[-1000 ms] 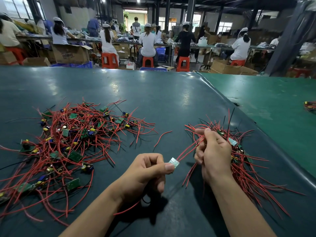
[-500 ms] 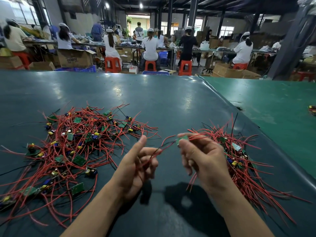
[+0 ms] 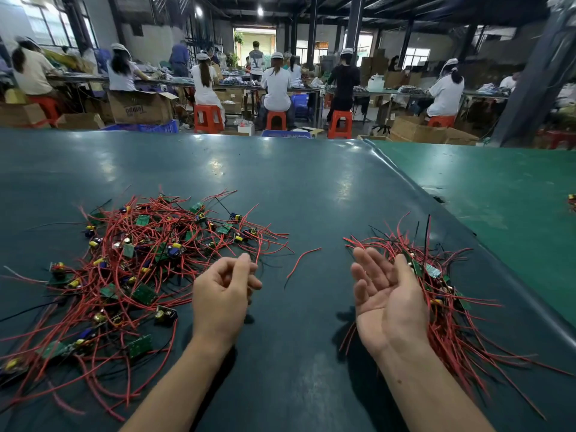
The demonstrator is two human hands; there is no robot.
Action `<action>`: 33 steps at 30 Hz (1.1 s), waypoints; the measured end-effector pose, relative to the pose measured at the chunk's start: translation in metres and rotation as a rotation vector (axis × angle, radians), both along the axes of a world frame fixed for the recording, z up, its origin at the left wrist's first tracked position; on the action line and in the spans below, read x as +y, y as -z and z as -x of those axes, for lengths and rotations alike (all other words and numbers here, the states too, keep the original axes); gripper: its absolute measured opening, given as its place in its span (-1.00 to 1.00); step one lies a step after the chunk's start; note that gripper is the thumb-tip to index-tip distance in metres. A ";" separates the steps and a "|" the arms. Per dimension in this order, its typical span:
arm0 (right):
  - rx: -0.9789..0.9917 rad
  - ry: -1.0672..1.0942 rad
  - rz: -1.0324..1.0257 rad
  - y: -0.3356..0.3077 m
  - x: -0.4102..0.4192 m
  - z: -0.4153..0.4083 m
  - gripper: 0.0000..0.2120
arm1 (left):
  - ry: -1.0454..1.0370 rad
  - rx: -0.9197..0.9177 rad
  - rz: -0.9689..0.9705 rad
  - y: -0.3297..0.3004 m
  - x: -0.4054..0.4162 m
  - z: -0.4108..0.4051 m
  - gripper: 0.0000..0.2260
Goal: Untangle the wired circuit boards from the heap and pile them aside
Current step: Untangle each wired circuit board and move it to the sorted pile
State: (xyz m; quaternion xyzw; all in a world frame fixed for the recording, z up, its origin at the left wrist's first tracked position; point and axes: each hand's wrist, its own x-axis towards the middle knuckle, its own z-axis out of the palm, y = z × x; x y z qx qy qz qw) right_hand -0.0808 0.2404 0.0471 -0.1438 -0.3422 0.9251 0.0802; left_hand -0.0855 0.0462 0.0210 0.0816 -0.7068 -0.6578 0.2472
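premises: a factory assembly floor. evidence: long shared worktables covered in dark green mats; rows of workers in white caps seated on red plastic stools at benches beyond; cardboard cartons and blue crates stacked on the floor; steel columns, exposed roof beams, strip lighting; loose wired circuit boards heaped on the near table.

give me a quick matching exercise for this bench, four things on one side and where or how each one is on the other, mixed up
Things:
1. tangled heap
2. sorted pile
3. loose red wire
4. right hand

States:
A. palm up, fingers spread, holding nothing
B. lying alone on the mat between the two piles
C. spread over the left of the mat
D. at the right, behind the right hand

Pairs: 1-C, 2-D, 3-B, 4-A
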 end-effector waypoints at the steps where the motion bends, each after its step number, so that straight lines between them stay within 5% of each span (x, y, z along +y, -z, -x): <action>1: -0.001 0.028 -0.036 0.000 0.001 0.001 -0.66 | -0.092 0.045 0.272 0.002 -0.005 0.000 -0.83; 4: -0.015 0.012 -0.200 0.003 -0.001 0.002 -0.72 | -0.338 0.076 0.852 0.008 -0.021 0.001 -0.85; 9: 0.070 -0.394 -0.864 0.019 -0.024 -0.005 -0.78 | -0.367 -0.503 1.061 0.008 -0.034 0.003 -0.64; 12: 0.171 -0.502 -0.899 0.022 -0.028 -0.008 -0.81 | -0.337 -0.564 1.081 0.007 -0.037 0.003 -0.65; 17: 0.107 -0.344 -0.964 0.022 -0.020 -0.002 -0.79 | -0.383 -0.281 0.841 0.007 -0.043 0.006 -0.79; 24: 0.203 -0.425 -1.121 0.026 -0.024 -0.006 -0.82 | -0.463 -0.021 0.721 0.003 -0.045 0.005 -0.82; 29: 0.234 -0.404 -1.173 0.032 -0.025 -0.002 -0.83 | -0.398 0.384 0.847 0.003 -0.027 -0.003 -0.89; 33: 0.286 -0.439 -1.217 0.038 -0.028 0.001 -0.95 | -0.124 0.628 0.926 0.010 0.005 -0.011 -0.86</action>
